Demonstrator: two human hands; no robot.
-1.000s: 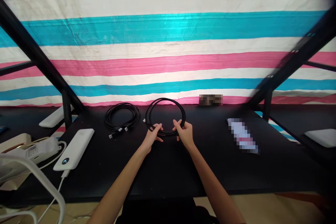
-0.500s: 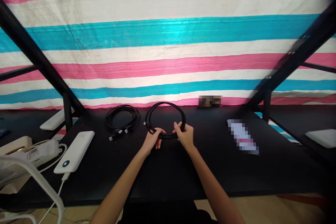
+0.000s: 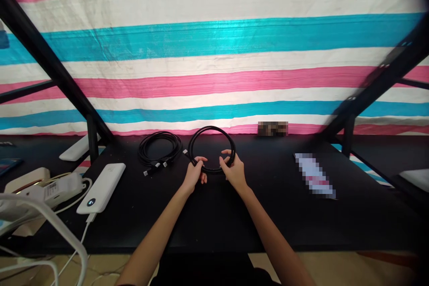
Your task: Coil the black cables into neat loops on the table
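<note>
A black cable (image 3: pixel 212 128) is wound into a round coil and held up between both hands over the table. My left hand (image 3: pixel 194 174) is closed on the lower left of the coil, thumb on top. On its lower right, my right hand (image 3: pixel 233 169) grips the cable between thumb and fingers. A light-coloured plug (image 3: pixel 185 152) shows just left of the held coil. Farther left, a second coiled black cable (image 3: pixel 142 152) lies on the table, with several metal-tipped plugs at its near side.
The black table (image 3: pixel 214 228) carries a white power bank (image 3: pixel 103 187) with a white cable plugged in. Left of it are a white power strip (image 3: pixel 62 190) and a curved white tube (image 3: pixel 53 223). A blurred-out flat item (image 3: pixel 315 176) lies right. Black frame bars (image 3: pixel 372 80) slope at both sides.
The held coil looks narrower and tighter, and a light plug now shows more clearly at its left. Both hands keep their hold. The view has shifted slightly.
</note>
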